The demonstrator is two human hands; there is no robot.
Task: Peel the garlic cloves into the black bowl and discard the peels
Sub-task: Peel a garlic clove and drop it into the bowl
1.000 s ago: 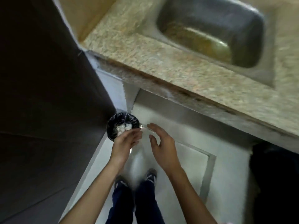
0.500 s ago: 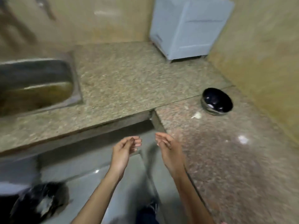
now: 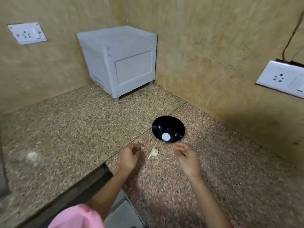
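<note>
Garlic clove (image 3: 154,152) on the counter (image 3: 82,129) by a black bowl (image 3: 171,125).
Left hand (image 3: 130,156) and right hand (image 3: 187,157) either side, loosely curled, holding nothing.

The speckled brown-and-beige granite tabletop (image 3: 82,129) has a thin dark seam (image 3: 131,140) crossing it diagonally. At its far corner stands a white, boxy plastic appliance (image 3: 121,63) on short feet. Nearer, against the seam, sits a round black bowl (image 3: 174,127), and just beside its near rim, apart from it, lies a pale garlic clove (image 3: 154,152) with a papery tail.
</note>
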